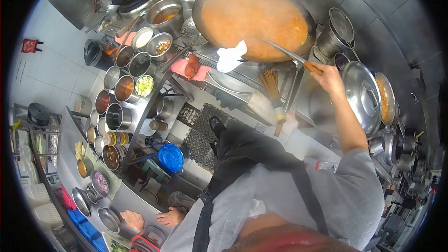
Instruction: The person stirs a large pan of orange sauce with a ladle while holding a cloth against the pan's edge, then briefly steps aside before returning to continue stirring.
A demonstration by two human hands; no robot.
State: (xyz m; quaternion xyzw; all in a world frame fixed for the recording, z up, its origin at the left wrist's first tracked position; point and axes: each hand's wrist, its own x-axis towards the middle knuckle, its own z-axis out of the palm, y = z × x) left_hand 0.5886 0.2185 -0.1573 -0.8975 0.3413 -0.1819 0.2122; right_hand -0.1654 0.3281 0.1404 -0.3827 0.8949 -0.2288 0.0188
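Note:
My right hand (328, 79) is wrapped round the wooden handle of a long metal cooking utensil (285, 52). Its far end reaches into a big wok (197, 27) of steaming orange sauce (249, 18), which hides the head. A crumpled white cloth (230, 57) lies against the wok's near rim, beside a reddish-brown piece (192, 66) on a pink cloth (202, 73). Far to the lower left, my left hand (171, 217) lies on the steel counter, fingers outstretched and holding nothing. Close by it is a pale, raw-looking piece of food (133, 220).
Pots of sauces and ingredients, including diced green vegetable (144, 85), crowd the left counter. A bamboo brush (270, 84) stands below the wok. On the right are a large lid (361, 98) and a strainer (342, 24) over a pot. A blue-covered bucket (171, 157) sits low down.

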